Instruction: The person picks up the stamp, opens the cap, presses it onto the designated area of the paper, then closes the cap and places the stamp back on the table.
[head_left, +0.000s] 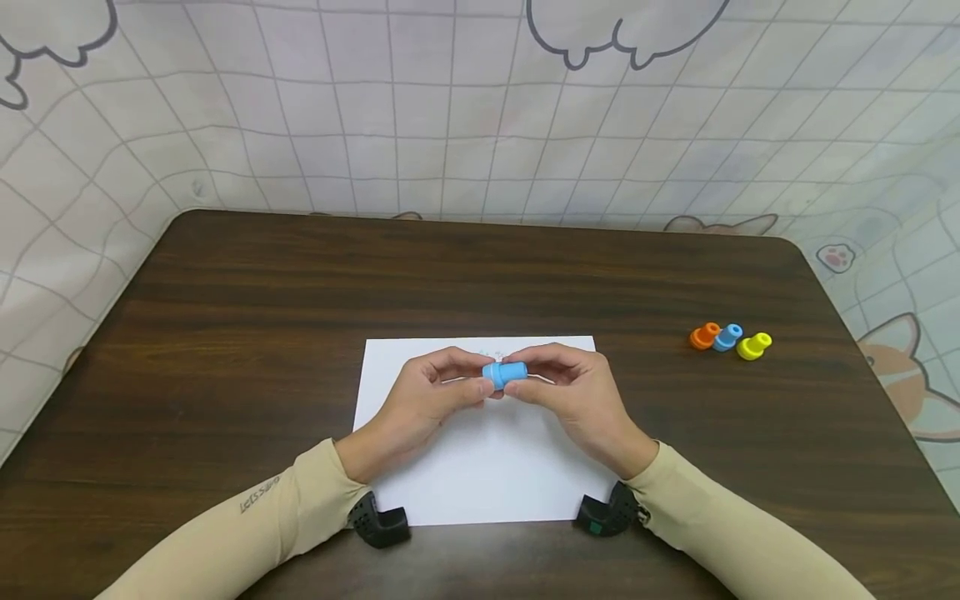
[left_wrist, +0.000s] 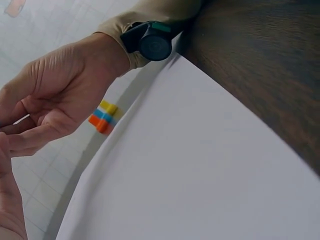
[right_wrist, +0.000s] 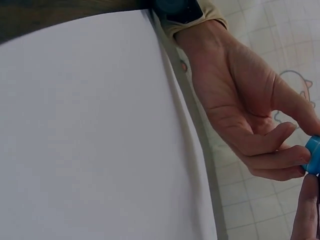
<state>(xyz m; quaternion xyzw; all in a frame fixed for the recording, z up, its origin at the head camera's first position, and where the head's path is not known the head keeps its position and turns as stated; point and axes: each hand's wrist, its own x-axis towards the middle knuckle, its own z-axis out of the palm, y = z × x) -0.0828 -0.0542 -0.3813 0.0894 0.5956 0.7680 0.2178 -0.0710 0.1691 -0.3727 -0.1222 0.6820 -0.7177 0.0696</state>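
Note:
A small blue plastic piece shaped like a toy stamp (head_left: 513, 372) lies sideways between both hands, above a white sheet of paper (head_left: 491, 475). My left hand (head_left: 423, 398) pinches its wide left end between thumb and fingers. The narrower right end is held by my right hand (head_left: 585, 396), thumb in front and fingers behind. In the right wrist view, part of the blue stamp (right_wrist: 313, 154) shows at the edge, beside the left hand (right_wrist: 240, 100). The left wrist view looks across at the right hand (left_wrist: 65, 92); the stamp is hidden there.
An orange stamp (head_left: 704, 336), another blue stamp (head_left: 727, 337) and a yellow stamp (head_left: 753, 346) stand close together on the dark wooden table (head_left: 300, 283), right of the paper. Faint marks show near the paper's far edge. A grid-patterned cloth (head_left: 420, 108) surrounds the table.

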